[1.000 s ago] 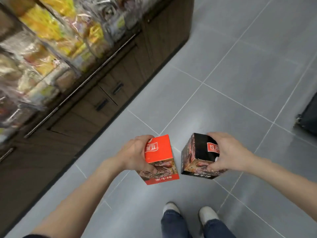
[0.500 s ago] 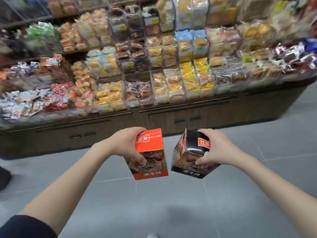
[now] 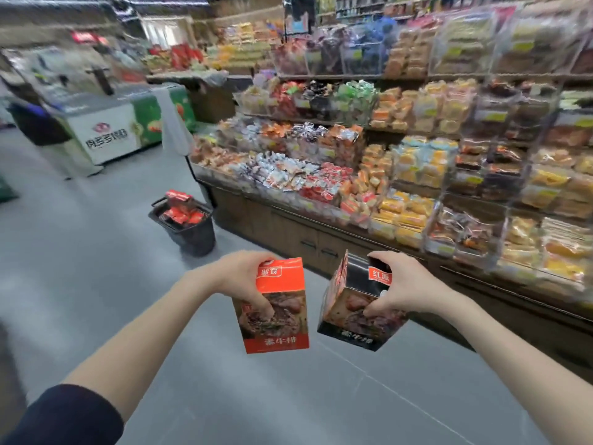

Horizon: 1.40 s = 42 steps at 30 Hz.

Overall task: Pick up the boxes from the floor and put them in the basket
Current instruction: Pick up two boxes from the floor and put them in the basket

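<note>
The left hand (image 3: 244, 282) grips an orange box (image 3: 284, 319) from its left side. The fingers wrap over the top back edge and the thumb presses on the printed front face. The box is upright and off the floor (image 3: 96, 284). Just to its right, the right hand (image 3: 404, 287) holds a black box (image 3: 351, 317) the same way from its right side, fingers curled over the top and thumb on the front. This box tilts, its top leaning towards the left hand. The two boxes are close but apart, with a narrow gap between them. Beyond the left hand, well apart from both hands, a dark basket (image 3: 199, 237) stands on the floor, and red packs (image 3: 179, 213) are piled up to and above its rim. To the right of the hands and beyond them runs a long shelf (image 3: 417, 162) stacked with wrapped snacks, with dark cabinet doors beneath it. Far beyond the left hand stands a chest freezer (image 3: 106, 133). A dark sleeve (image 3: 64, 415) covers the left upper arm, and the right forearm is bare.
</note>
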Tool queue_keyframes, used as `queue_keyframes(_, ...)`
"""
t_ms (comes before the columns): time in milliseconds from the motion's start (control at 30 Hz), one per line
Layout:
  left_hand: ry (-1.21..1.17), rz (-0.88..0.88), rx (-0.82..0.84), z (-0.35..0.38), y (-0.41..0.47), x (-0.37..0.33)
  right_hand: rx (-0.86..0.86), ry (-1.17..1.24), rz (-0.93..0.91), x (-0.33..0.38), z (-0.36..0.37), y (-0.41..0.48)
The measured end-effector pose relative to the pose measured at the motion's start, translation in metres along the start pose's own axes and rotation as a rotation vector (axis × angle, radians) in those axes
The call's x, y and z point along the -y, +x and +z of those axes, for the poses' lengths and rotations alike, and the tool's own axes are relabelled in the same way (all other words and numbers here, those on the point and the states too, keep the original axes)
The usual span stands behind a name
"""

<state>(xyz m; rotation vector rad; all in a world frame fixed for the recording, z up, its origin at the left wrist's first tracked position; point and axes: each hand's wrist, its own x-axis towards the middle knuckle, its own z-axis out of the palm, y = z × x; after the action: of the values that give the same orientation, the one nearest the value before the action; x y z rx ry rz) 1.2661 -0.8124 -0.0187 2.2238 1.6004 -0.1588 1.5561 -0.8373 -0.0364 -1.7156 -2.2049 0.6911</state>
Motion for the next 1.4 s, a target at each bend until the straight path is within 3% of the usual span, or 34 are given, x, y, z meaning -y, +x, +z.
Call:
queue_keyframes(267, -0.076, -0.201, -0.112, -0.06, -0.06, 0.192, 0.1, 0.012, -0.199, 0.163, 0.061, 0.137)
queue_keyframes(533, -0.074, -0.326, -0.21, -0.087, -0.078, 0.341, 0.176, 0.011, -0.348, 0.285, 0.13, 0.267)
queue_keyframes(1100, -0.214, -0.628, -0.238, -0.18, 0.036, 0.668, 0.35, -0.116, -0.692, 0.493, 0.231, 0.65)
queue_keyframes(1400, -0.175, -0.638, -0.221, -0.256, 0.083, 0.834, 0.368, -0.076, -0.699, 0.601, 0.283, 0.807)
